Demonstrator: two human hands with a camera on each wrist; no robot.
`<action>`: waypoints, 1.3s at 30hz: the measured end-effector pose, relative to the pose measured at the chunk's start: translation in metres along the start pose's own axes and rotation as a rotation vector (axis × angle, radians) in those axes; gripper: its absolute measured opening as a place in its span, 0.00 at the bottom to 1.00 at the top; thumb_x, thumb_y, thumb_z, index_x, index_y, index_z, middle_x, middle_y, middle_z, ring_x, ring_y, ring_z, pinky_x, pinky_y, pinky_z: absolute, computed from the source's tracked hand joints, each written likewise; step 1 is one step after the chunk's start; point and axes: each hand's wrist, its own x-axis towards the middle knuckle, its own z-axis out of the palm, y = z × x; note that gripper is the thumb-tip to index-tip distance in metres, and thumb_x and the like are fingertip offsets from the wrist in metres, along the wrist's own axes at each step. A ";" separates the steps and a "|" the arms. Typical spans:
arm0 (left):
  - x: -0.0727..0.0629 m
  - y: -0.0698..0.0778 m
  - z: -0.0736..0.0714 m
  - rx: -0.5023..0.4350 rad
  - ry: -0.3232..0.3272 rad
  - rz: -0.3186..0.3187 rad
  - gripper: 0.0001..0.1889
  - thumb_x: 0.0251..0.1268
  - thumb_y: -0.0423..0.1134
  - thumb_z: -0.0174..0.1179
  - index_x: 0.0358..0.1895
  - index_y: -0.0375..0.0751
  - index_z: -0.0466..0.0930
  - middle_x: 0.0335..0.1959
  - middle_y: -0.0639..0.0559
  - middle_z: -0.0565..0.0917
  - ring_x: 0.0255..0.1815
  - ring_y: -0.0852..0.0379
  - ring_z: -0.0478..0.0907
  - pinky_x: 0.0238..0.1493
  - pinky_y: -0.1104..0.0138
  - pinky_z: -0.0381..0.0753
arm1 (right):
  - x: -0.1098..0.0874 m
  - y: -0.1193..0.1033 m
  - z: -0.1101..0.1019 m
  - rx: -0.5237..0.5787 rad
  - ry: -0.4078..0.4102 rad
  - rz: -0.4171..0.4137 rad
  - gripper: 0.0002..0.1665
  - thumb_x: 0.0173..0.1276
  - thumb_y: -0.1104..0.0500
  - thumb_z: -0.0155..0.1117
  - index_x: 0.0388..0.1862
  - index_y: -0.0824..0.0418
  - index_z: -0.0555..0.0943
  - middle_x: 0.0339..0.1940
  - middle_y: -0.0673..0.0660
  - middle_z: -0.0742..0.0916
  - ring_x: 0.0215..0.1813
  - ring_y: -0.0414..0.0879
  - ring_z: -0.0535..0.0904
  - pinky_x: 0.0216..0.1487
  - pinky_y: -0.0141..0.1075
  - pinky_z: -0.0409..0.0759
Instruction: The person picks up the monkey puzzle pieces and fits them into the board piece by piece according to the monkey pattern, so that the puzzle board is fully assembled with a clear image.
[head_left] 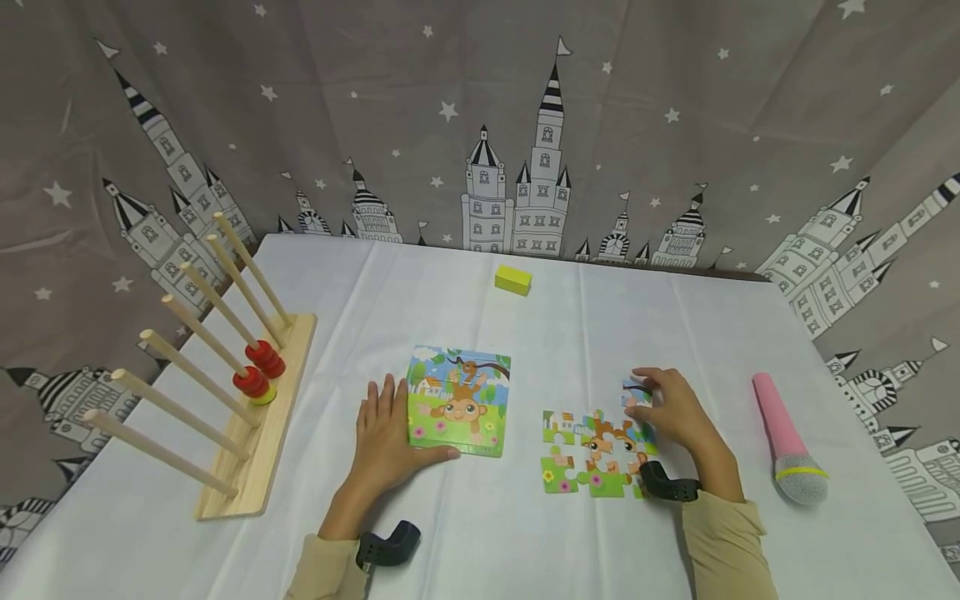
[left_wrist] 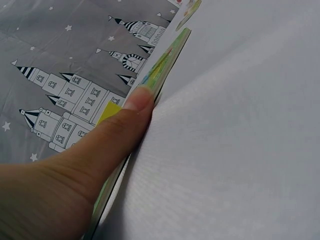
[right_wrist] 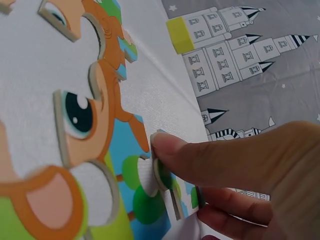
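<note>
My left hand [head_left: 386,443] rests at the left side of a square monkey picture puzzle board [head_left: 483,417], fingers straight. Its thumb lies along the board's near edge, and the left wrist view shows the thumb [left_wrist: 112,135] against that edge. Between thumb and fingers, my right hand [head_left: 678,412] pinches a jigsaw piece [right_wrist: 185,197] with blue and green printing. That piece is at the upper right corner of a partly joined monkey jigsaw [head_left: 606,482], close over it. The jigsaw has gaps in its middle and upper part, and the right hand and wrist camera cover some of its right side.
A wooden peg stand [head_left: 288,392] with red and yellow rings is at the left. One yellow block [head_left: 513,281] lies at the back of the white-covered table [head_left: 480,533]. To the right of the right hand is a pink toy microphone [head_left: 780,429]. A castle-print curtain hangs behind.
</note>
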 end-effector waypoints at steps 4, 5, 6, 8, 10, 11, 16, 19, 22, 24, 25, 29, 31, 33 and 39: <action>0.000 0.000 -0.001 -0.003 0.001 0.002 0.66 0.31 0.65 0.69 0.70 0.31 0.42 0.72 0.32 0.40 0.72 0.34 0.30 0.69 0.43 0.35 | 0.001 -0.001 0.001 0.013 0.024 0.004 0.35 0.52 0.60 0.69 0.59 0.66 0.68 0.48 0.70 0.73 0.51 0.62 0.70 0.53 0.57 0.67; 0.000 0.000 0.000 -0.003 0.001 0.003 0.66 0.31 0.65 0.69 0.70 0.31 0.42 0.72 0.32 0.40 0.72 0.34 0.30 0.69 0.43 0.35 | 0.001 -0.001 0.001 0.017 0.031 0.002 0.35 0.52 0.61 0.69 0.59 0.67 0.69 0.48 0.70 0.73 0.50 0.62 0.70 0.53 0.57 0.69; 0.000 0.000 0.000 -0.002 0.002 0.004 0.66 0.31 0.65 0.69 0.70 0.31 0.42 0.72 0.32 0.40 0.72 0.34 0.30 0.69 0.43 0.35 | 0.001 -0.001 0.001 0.020 0.037 -0.001 0.35 0.51 0.61 0.69 0.59 0.67 0.69 0.48 0.70 0.73 0.49 0.62 0.71 0.52 0.56 0.70; 0.000 0.000 0.000 0.002 0.002 0.005 0.66 0.31 0.65 0.69 0.70 0.31 0.42 0.72 0.32 0.40 0.72 0.34 0.30 0.69 0.43 0.35 | 0.001 -0.001 0.002 0.026 0.049 -0.009 0.35 0.51 0.62 0.69 0.58 0.67 0.69 0.48 0.70 0.72 0.48 0.62 0.73 0.50 0.54 0.72; 0.000 -0.001 0.000 0.004 0.003 0.005 0.66 0.31 0.65 0.69 0.70 0.31 0.42 0.72 0.32 0.40 0.72 0.34 0.30 0.69 0.43 0.35 | 0.001 0.000 0.003 0.032 0.056 -0.014 0.34 0.50 0.63 0.70 0.58 0.67 0.70 0.48 0.70 0.72 0.45 0.61 0.74 0.46 0.50 0.75; 0.000 -0.001 0.000 0.005 0.004 0.005 0.66 0.31 0.66 0.69 0.70 0.31 0.42 0.72 0.32 0.40 0.72 0.34 0.30 0.69 0.43 0.35 | 0.001 0.000 0.003 0.034 0.059 -0.016 0.34 0.50 0.63 0.70 0.57 0.67 0.70 0.47 0.70 0.72 0.45 0.60 0.75 0.43 0.47 0.76; 0.000 -0.001 0.000 0.002 0.005 0.006 0.66 0.31 0.65 0.69 0.70 0.31 0.42 0.72 0.32 0.40 0.72 0.34 0.30 0.69 0.43 0.35 | 0.000 0.000 0.004 -0.006 0.064 -0.020 0.30 0.50 0.63 0.70 0.54 0.65 0.74 0.44 0.67 0.76 0.37 0.53 0.73 0.34 0.36 0.70; 0.000 -0.001 0.000 0.000 0.003 0.005 0.66 0.31 0.65 0.69 0.70 0.31 0.42 0.72 0.32 0.40 0.72 0.34 0.30 0.69 0.43 0.35 | -0.001 -0.001 0.004 -0.024 0.063 -0.017 0.28 0.51 0.62 0.69 0.54 0.62 0.75 0.42 0.65 0.78 0.35 0.50 0.70 0.32 0.34 0.66; 0.000 -0.001 0.001 0.002 0.001 0.002 0.66 0.31 0.65 0.69 0.70 0.31 0.42 0.72 0.32 0.40 0.72 0.34 0.30 0.69 0.43 0.35 | -0.001 -0.001 0.004 -0.019 0.060 -0.014 0.28 0.51 0.62 0.69 0.54 0.61 0.75 0.42 0.64 0.79 0.36 0.49 0.71 0.31 0.34 0.66; 0.000 -0.001 0.000 0.001 0.001 0.001 0.66 0.31 0.65 0.69 0.70 0.31 0.42 0.72 0.32 0.40 0.72 0.34 0.30 0.69 0.43 0.35 | -0.002 -0.001 0.004 -0.012 0.059 -0.011 0.28 0.51 0.61 0.69 0.54 0.61 0.76 0.42 0.63 0.79 0.36 0.49 0.71 0.31 0.34 0.66; 0.000 -0.001 0.000 0.001 0.001 0.001 0.66 0.31 0.65 0.69 0.70 0.31 0.42 0.72 0.32 0.40 0.72 0.34 0.30 0.69 0.43 0.35 | -0.002 -0.002 0.004 -0.009 0.060 -0.010 0.28 0.51 0.61 0.69 0.54 0.61 0.76 0.42 0.63 0.79 0.36 0.49 0.71 0.31 0.34 0.66; 0.000 0.000 0.000 0.003 0.002 0.001 0.66 0.31 0.65 0.69 0.70 0.31 0.42 0.72 0.32 0.41 0.72 0.34 0.30 0.69 0.43 0.35 | -0.002 -0.001 0.005 0.002 0.069 -0.016 0.25 0.54 0.60 0.68 0.53 0.60 0.76 0.39 0.61 0.80 0.34 0.47 0.69 0.30 0.33 0.65; -0.001 0.000 0.000 0.006 0.000 0.001 0.66 0.31 0.65 0.69 0.70 0.31 0.42 0.72 0.32 0.41 0.72 0.34 0.31 0.69 0.43 0.36 | -0.003 0.000 0.005 0.008 0.075 -0.019 0.24 0.56 0.59 0.66 0.53 0.60 0.76 0.37 0.59 0.80 0.33 0.46 0.67 0.31 0.33 0.65; -0.001 0.000 0.000 0.010 -0.002 0.001 0.66 0.31 0.65 0.69 0.70 0.31 0.42 0.72 0.32 0.41 0.72 0.34 0.31 0.69 0.43 0.36 | -0.003 0.001 0.006 0.018 0.079 -0.021 0.23 0.58 0.58 0.65 0.53 0.60 0.76 0.36 0.59 0.80 0.32 0.46 0.67 0.31 0.33 0.65; -0.001 0.000 0.000 0.008 -0.002 0.002 0.65 0.31 0.65 0.69 0.70 0.30 0.42 0.72 0.31 0.41 0.72 0.34 0.30 0.69 0.43 0.36 | -0.004 0.002 0.006 0.044 0.083 -0.013 0.22 0.58 0.57 0.65 0.53 0.60 0.77 0.33 0.57 0.79 0.32 0.45 0.66 0.31 0.32 0.65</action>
